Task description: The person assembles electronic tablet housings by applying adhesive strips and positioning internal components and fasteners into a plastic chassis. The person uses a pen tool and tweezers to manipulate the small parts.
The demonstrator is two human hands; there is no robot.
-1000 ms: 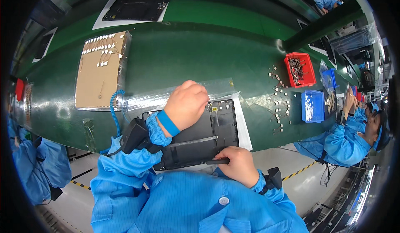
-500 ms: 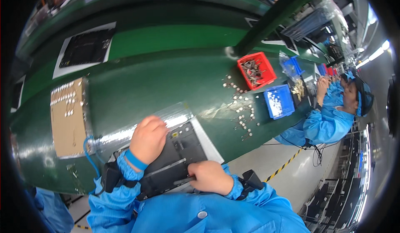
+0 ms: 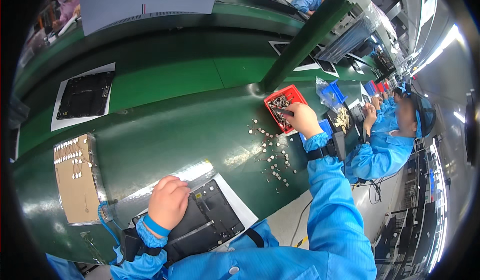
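My right hand (image 3: 304, 119) is at the red bin (image 3: 299, 94), closed around a dark slim tool (image 3: 284, 112) that looks like tweezers. The tool's tip points among small metallic parts (image 3: 278, 103) in the bin. My left hand (image 3: 169, 202) rests over the upper left part of a black laptop casing (image 3: 212, 215). Its fingers are curled in, and anything inside them is hidden. Under the casing lies a white sheet (image 3: 241, 200). A blue wrist strap (image 3: 157, 227) circles my left wrist.
Small white-headed parts with thin wires (image 3: 274, 157) lie scattered below the bin. A blue bin (image 3: 326, 127) is partly behind my right wrist. At left stands a cardboard panel (image 3: 75, 195) with wired parts. A green post (image 3: 300, 45) rises behind the red bin. A co-worker (image 3: 387, 147) sits at right.
My right hand has left the lower edge of the casing and reached out to the red bin at upper right. My left hand stays over the casing. The whole view has shifted.
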